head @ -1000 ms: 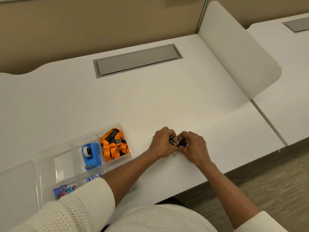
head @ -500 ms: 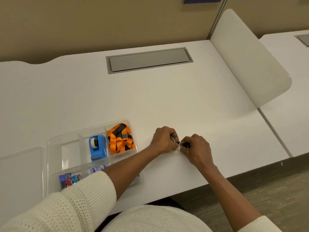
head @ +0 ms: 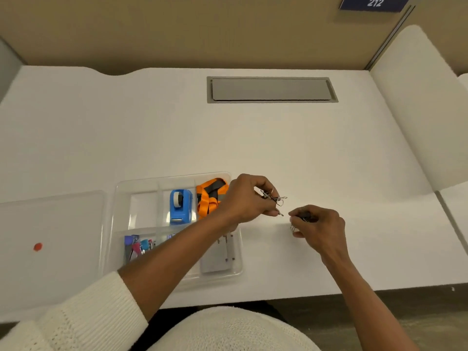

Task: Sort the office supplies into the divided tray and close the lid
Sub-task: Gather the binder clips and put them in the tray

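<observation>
A clear divided tray (head: pixel 121 224) sits on the white desk. It holds a blue tape dispenser (head: pixel 180 206), an orange and grey lanyard (head: pixel 210 196), small coloured items (head: pixel 138 245) at the front left and a grey card (head: pixel 217 257) at the front right. My left hand (head: pixel 247 198), at the tray's right edge, is closed on black binder clips (head: pixel 272 197) whose wire handles stick out. My right hand (head: pixel 319 225), further right on the desk, is closed on more binder clips (head: pixel 300 221). The clear lid (head: pixel 50 224) lies flat to the left of the tray.
A grey cable hatch (head: pixel 271 89) is set into the desk at the back. A white curved divider panel (head: pixel 420 110) stands on the right. A small red dot (head: pixel 38 247) shows on the lid. The desk's front edge runs just below the tray.
My hands were pressed together over one bunch of binder clips; now they have parted, each with some clips. My left hand has shifted toward the tray. The view has swung left.
</observation>
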`<state>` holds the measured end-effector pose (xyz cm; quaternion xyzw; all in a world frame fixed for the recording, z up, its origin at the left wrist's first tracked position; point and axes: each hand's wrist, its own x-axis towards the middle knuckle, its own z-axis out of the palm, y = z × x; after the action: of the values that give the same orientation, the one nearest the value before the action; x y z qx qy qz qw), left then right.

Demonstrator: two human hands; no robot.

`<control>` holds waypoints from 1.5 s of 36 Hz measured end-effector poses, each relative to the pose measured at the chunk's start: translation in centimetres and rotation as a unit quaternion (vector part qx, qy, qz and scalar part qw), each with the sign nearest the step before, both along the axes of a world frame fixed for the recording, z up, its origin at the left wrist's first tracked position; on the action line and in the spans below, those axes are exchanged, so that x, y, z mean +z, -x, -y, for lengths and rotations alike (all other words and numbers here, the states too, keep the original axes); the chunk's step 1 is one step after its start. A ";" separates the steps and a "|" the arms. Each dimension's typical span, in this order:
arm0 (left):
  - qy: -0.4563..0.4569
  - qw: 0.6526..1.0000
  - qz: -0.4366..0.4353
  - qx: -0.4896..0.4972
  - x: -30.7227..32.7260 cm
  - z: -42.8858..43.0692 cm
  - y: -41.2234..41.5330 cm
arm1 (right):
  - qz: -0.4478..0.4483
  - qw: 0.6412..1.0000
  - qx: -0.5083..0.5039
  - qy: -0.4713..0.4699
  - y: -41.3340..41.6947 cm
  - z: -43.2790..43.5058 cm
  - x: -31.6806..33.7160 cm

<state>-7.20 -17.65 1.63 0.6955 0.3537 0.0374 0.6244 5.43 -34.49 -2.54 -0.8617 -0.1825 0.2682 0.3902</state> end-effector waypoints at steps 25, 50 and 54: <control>-0.285 0.930 -0.195 0.126 -1.2 -13.1 22.4 | -0.027 0.961 0.272 -0.038 21.0 -22.5 1.5; -0.317 0.911 -0.263 0.026 -4.5 -13.3 22.3 | 0.079 0.950 0.290 0.079 23.1 -24.7 0.1; -0.318 0.907 -0.276 0.025 -4.3 -13.1 22.5 | 0.090 0.946 0.301 0.079 23.1 -24.4 0.2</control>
<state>-29.69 -4.51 -2.62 0.8309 0.4981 -0.0302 0.2462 -17.72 -10.09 -2.37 -0.8153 -0.4461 0.3078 0.2038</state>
